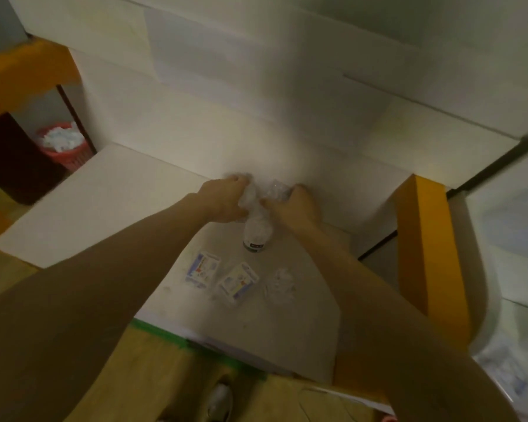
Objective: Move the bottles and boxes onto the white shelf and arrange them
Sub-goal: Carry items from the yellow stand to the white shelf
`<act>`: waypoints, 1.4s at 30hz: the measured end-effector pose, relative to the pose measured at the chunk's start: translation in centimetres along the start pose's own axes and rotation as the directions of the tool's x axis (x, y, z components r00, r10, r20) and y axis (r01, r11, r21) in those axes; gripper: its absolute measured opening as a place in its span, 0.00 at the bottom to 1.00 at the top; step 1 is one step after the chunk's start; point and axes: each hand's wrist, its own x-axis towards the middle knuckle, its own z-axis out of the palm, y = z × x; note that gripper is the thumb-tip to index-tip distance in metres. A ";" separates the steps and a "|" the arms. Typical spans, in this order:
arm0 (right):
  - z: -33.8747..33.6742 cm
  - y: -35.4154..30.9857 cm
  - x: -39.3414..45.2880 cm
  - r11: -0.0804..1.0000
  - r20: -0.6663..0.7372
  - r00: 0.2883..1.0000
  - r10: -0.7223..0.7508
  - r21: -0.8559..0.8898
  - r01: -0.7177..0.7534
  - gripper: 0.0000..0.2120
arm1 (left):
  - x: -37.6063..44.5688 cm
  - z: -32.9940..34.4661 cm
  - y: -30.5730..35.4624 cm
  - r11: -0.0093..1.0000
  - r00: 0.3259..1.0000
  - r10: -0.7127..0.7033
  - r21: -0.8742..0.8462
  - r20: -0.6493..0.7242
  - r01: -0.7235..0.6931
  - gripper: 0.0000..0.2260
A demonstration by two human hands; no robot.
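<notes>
Both my hands reach out to the back edge of a low white surface (256,330). My left hand (226,199) grips a clear plastic bottle (247,193) and my right hand (293,205) grips another clear bottle (276,190). Between and just below the hands stands a third clear bottle (256,233) with a dark label band. Two small white boxes, one on the left (202,269) and one to its right (237,283), lie flat on the surface nearer to me. A crumpled clear bottle (279,283) lies to their right. The white shelf (104,202) stretches to the left. The picture is blurred.
Orange posts stand at the right (424,254) and at the upper left (22,77). A red basket (63,147) full of white bits sits on the floor at the left. White panels rise behind the hands. My shoe (220,403) shows on the wooden floor below.
</notes>
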 end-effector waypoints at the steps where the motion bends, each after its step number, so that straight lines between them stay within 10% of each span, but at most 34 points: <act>1: -0.2 0.0 -0.2 1.000 0.014 1.000 -0.003 0.013 0.002 0.25 | 0.1 -0.1 -0.1 1.000 1.000 0.008 -0.006 -0.011 -0.008 0.40; 19: -11.9 -1.5 -13.8 0.974 -0.476 0.862 -0.176 0.044 0.223 0.34 | -6.7 -6.4 5.1 0.847 0.865 0.113 -0.408 -0.488 -0.341 0.33; 35: -21.8 18.0 -30.3 0.912 -0.757 0.554 0.345 0.410 -0.008 0.36 | -17.4 -4.5 29.5 0.541 0.632 0.445 -0.372 -0.634 -0.754 0.29; 42: -24.3 29.8 -35.6 0.861 -0.691 0.556 0.463 0.499 -0.097 0.37 | -18.9 -0.4 40.4 0.681 0.654 0.600 -0.135 -0.461 -0.720 0.30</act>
